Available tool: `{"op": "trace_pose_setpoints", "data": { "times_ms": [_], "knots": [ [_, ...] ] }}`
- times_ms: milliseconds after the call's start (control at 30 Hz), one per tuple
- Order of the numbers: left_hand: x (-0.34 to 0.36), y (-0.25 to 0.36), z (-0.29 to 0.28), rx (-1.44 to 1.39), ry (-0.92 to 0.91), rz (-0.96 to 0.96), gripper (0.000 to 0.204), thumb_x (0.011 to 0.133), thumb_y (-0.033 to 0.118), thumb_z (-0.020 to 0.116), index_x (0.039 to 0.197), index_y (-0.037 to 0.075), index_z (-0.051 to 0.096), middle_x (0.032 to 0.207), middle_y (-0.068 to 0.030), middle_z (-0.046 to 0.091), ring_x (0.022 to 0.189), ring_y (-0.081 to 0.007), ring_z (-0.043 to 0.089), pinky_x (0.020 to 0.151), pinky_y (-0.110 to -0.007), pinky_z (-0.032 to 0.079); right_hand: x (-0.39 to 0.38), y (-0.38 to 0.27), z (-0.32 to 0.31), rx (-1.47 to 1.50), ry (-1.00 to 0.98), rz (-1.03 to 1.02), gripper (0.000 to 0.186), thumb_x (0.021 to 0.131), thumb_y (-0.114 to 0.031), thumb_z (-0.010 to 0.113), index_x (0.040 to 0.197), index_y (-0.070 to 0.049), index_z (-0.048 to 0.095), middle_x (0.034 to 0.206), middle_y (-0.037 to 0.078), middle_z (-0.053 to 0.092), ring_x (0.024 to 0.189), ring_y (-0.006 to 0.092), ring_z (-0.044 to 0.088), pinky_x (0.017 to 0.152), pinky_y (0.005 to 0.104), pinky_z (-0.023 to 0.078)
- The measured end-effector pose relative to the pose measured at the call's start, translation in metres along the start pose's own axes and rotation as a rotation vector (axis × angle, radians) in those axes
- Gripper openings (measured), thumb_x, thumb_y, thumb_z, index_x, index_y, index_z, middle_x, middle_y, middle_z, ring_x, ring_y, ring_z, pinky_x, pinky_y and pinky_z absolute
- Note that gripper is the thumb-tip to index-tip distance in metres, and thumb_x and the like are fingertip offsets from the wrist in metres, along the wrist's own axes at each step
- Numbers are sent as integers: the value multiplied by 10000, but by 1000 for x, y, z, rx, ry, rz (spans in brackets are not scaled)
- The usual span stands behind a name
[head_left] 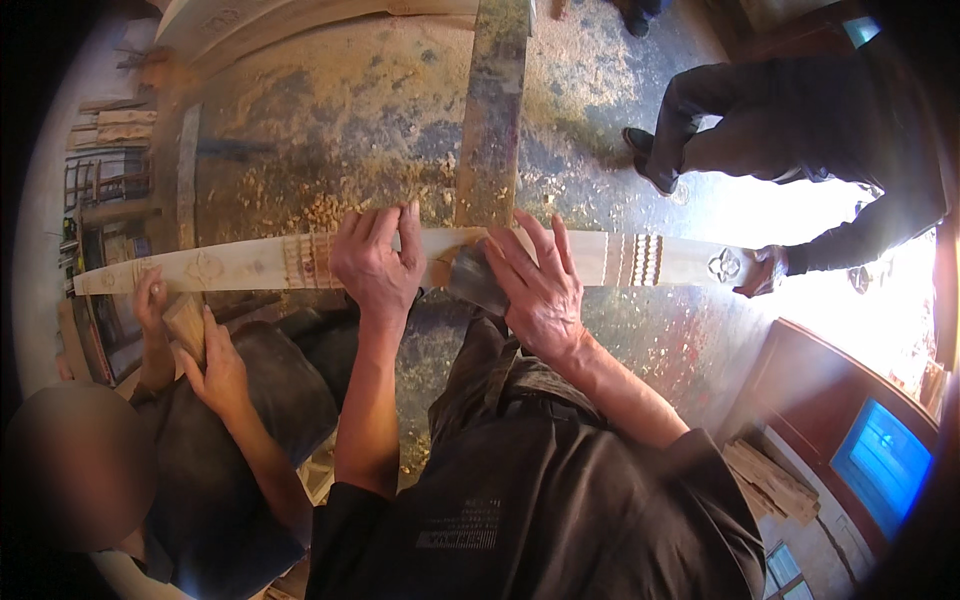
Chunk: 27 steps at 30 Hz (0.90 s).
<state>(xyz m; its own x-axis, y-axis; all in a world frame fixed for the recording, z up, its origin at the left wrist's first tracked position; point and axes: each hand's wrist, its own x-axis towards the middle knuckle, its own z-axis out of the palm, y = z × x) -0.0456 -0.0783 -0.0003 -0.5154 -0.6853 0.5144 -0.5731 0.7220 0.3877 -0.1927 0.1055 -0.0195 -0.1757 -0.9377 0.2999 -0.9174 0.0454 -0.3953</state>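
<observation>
A long, pale wooden beam (575,255) with carved bands and a flower motif near each end lies crosswise in front of me. My left hand (378,262) grips it left of the middle, fingers bent over its far edge. My right hand (543,290) is closed on a dark grey piece (474,280), which looks like sandpaper and is pressed to the wood near the middle. Its fingers reach toward the far edge and partly cover the piece. Whether it is a folded sheet or a block, I cannot tell.
A seated co-worker on my left holds a wooden block (186,326) beside the beam. Another person's hand (764,271) is at the right end. Beneath the beam, a plank (493,120) runs away from me. Wood shavings (330,208) litter the floor; wood pieces (770,480) lie lower right.
</observation>
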Motion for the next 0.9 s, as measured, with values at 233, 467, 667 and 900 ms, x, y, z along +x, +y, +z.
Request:
{"op": "trace_pose_setpoints", "data": {
  "times_ms": [233, 467, 667, 900],
  "knots": [
    [-1, -4, -2, 15, -6, 17, 153, 1014, 134, 819, 886, 59, 779, 815, -88, 742, 720, -335, 644, 636, -454, 498, -6, 17, -9, 21, -52, -42, 670, 797, -71, 721, 1467, -66, 748, 1601, 106, 645, 1641, 398, 454, 1392, 703, 268],
    [-1, -1, -3, 8, -17, 10, 138, 1005, 132, 825, 894, 62, 783, 824, -87, 751, 722, -328, 649, 640, -448, 502, -7, 46, -37, 12, -160, -141, 666, 804, -64, 712, 1441, -235, 806, 1583, 64, 672, 1611, 371, 500, 1382, 702, 315],
    [-3, -6, -3, 11, -20, 13, 136, 997, 136, 835, 898, 59, 780, 828, -91, 754, 736, -331, 663, 649, -455, 514, 16, 61, -43, 98, -266, -272, 667, 768, -174, 788, 1433, -223, 791, 1600, 76, 651, 1652, 339, 458, 1396, 687, 292],
    [-1, 0, -1, -8, -33, 2, 169, 1019, 137, 825, 897, 32, 773, 840, -113, 747, 755, -354, 663, 665, -469, 511, 26, 66, -44, 128, -296, -358, 635, 759, -157, 811, 1394, -172, 792, 1596, 58, 664, 1656, 344, 464, 1392, 683, 314]
  ]
}}
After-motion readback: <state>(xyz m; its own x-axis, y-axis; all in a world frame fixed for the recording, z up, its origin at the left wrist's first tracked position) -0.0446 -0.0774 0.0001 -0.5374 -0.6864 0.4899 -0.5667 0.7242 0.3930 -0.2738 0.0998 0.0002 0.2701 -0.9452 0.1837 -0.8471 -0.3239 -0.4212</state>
